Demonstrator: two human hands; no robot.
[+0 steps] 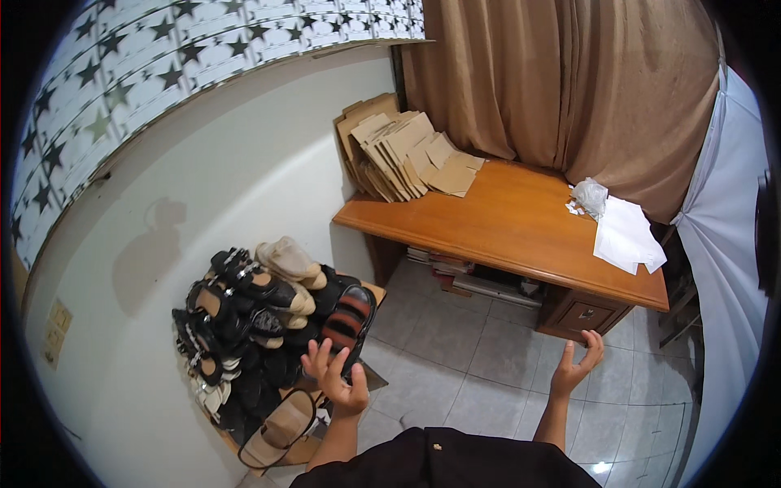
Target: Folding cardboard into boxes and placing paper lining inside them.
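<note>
Head view: both hands are raised, fingers spread, holding nothing. The left hand hovers just before a pile of shoes heaped against the wall, nearest a black sandal with orange-striped sole; the right hand hangs over the tiled floor below a wooden tabletop. The sandal looks light and flexible, best taken by its sole edge.
</note>
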